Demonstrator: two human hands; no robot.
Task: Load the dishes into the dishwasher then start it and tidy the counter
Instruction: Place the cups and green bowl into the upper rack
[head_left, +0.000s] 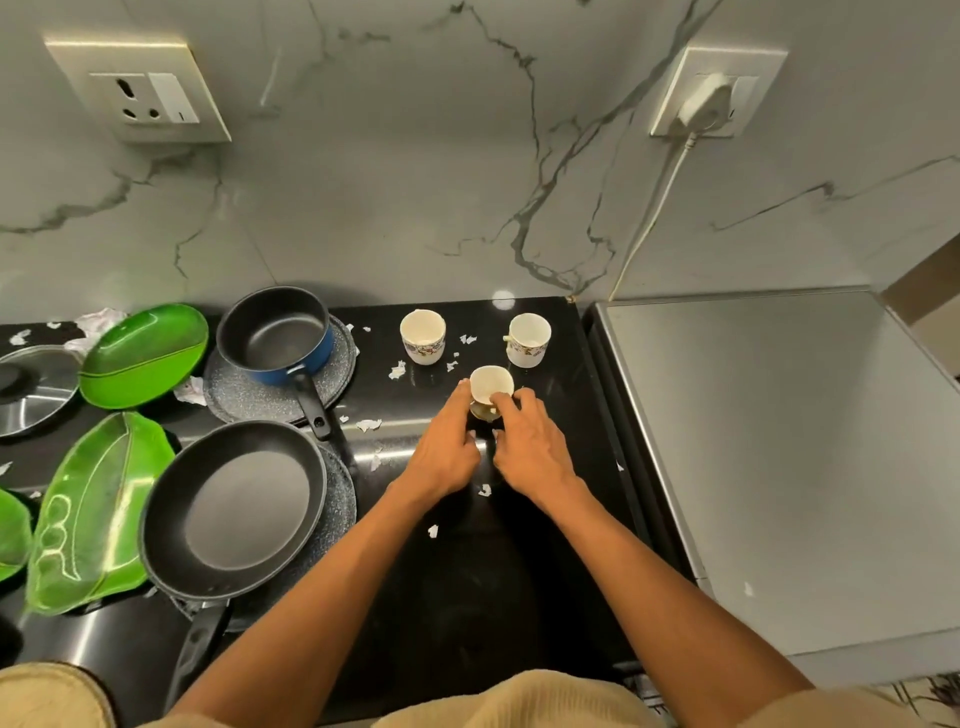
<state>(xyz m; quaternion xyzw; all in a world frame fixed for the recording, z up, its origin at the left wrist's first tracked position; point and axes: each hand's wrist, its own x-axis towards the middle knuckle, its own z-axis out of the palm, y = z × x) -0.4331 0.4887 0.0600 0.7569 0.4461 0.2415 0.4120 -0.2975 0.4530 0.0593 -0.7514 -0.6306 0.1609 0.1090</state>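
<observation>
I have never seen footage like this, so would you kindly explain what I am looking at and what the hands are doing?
There is no machine here: a person wears a camera on the head, looking down at a black counter. The left hand and right hand both touch a white cup, tilted towards the camera. Two more cups stand behind it. To the left lie a frying pan, a blue saucepan, green leaf-shaped plates and a steel lid. Paper scraps litter the counter.

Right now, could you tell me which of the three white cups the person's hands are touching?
The nearest cup, in front of the other two: the left hand and right hand hold its sides, while the back-left cup and back-right cup stand untouched.
</observation>
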